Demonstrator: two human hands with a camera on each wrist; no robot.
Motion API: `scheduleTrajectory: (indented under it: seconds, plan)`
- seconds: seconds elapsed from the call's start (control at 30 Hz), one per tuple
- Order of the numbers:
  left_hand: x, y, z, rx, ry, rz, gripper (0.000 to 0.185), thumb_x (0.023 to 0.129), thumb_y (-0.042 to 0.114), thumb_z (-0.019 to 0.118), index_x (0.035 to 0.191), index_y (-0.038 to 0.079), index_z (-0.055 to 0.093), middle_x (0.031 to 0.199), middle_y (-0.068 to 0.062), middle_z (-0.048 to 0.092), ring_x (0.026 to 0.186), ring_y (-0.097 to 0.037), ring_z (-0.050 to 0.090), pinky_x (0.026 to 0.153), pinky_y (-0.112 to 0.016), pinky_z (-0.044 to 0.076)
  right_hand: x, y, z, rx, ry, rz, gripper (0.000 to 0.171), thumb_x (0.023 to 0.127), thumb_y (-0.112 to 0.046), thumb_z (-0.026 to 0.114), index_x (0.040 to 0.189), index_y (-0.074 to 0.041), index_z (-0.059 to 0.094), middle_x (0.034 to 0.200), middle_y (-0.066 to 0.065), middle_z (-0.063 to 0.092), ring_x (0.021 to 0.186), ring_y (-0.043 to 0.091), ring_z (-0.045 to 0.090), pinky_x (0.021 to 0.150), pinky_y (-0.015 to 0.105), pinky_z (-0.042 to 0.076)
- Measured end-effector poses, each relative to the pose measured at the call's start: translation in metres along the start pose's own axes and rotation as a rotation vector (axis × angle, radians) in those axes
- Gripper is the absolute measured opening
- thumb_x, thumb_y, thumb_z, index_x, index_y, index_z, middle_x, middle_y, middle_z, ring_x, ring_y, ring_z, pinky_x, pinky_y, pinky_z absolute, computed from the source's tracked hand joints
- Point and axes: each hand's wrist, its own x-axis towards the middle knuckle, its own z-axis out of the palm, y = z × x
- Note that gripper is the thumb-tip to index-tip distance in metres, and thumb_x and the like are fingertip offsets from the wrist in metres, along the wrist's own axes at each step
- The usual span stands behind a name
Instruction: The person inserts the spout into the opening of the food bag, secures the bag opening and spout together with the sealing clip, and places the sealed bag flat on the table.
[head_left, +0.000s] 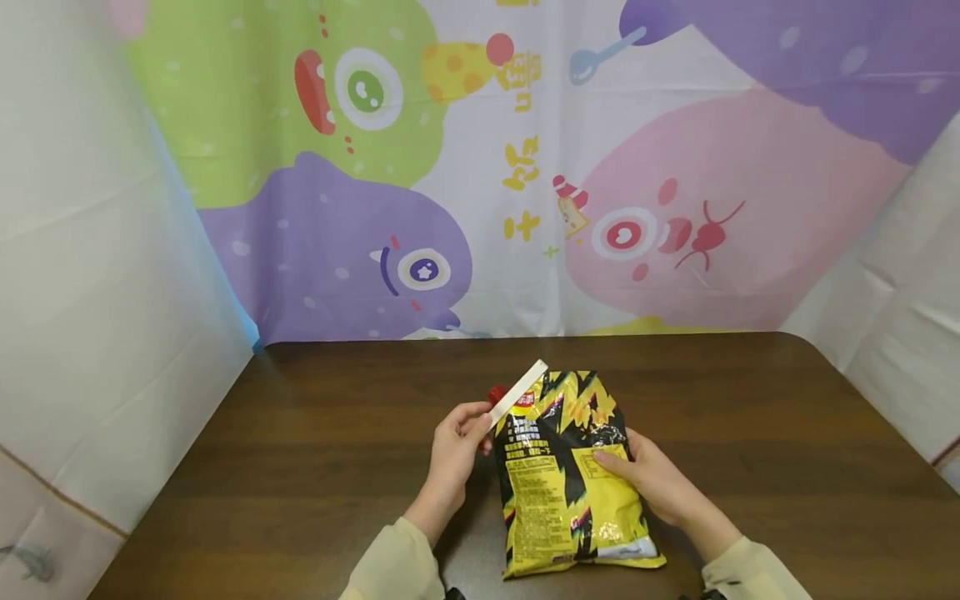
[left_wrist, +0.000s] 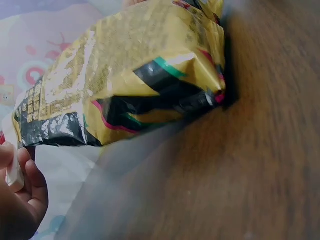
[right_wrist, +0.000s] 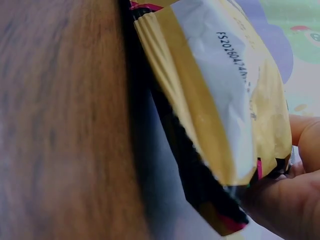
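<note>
A yellow and black snack bag (head_left: 536, 500) stands over the table, its printed back facing up toward the head camera. My left hand (head_left: 456, 450) pinches the lower end of a white bag clip (head_left: 519, 393), a long narrow strip slanting across the bag's upper left corner. A small red piece (head_left: 497, 394) shows beside the clip, just above the fingers. In the left wrist view, thumb and fingers hold the clip's white end (left_wrist: 15, 176). My right hand (head_left: 660, 479) grips the bag's right side, thumb on the front, other fingers hidden behind. The crimped bottom edge (right_wrist: 175, 115) shows close up in the right wrist view.
The dark brown wooden table (head_left: 315, 467) extends around the bag on both sides. Behind it hangs a cloth (head_left: 480, 275) printed with cartoon monsters. Pale cloth walls (head_left: 82, 250) close off the left and right sides.
</note>
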Motion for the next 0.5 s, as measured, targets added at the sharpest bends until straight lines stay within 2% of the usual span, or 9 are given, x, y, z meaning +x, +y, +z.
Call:
scheduleTrajectory:
  seconds: [0.1,0.27,0.5]
  plan:
    - [0.0003,-0.0012,-0.0016,-0.016,0.001,-0.035,0.024,0.089,0.011,0.058,0.108,-0.003,0.058,0.071,0.002,0.06,0.054,-0.009,0.048,0.055,-0.022,0.043,0.0007,0.0005,0.0008,0.007,-0.001,-0.007,0.06,0.095,-0.024,0.048,0.135,0.01,0.02,0.101,0.009,0.064,0.083,0.019,0.065,0.076,0.035,0.051]
    - [0.0008,0.0002,-0.0018,-0.009,-0.013,-0.01,0.025,0.088,0.012,0.059,0.108,-0.004,0.057,0.076,-0.001,0.063,0.057,-0.01,0.053,0.06,-0.026,0.047,0.0009,-0.0008,0.0015,0.04,0.014,-0.027,0.059,0.095,-0.024,0.047,0.136,0.008,0.019,0.104,0.014,0.063,0.084,0.023,0.065,0.076,0.038,0.051]
    - [-0.0043,0.0014,0.0013,0.171,-0.032,0.061,0.029,0.085,0.014,0.063,0.112,0.004,0.058,0.097,-0.013,0.059,0.068,-0.014,0.055,0.063,-0.034,0.05,0.0018,-0.0018,0.002,0.061,0.047,-0.035,0.058,0.095,-0.022,0.047,0.136,0.008,0.018,0.102,0.015,0.063,0.082,0.025,0.066,0.074,0.041,0.051]
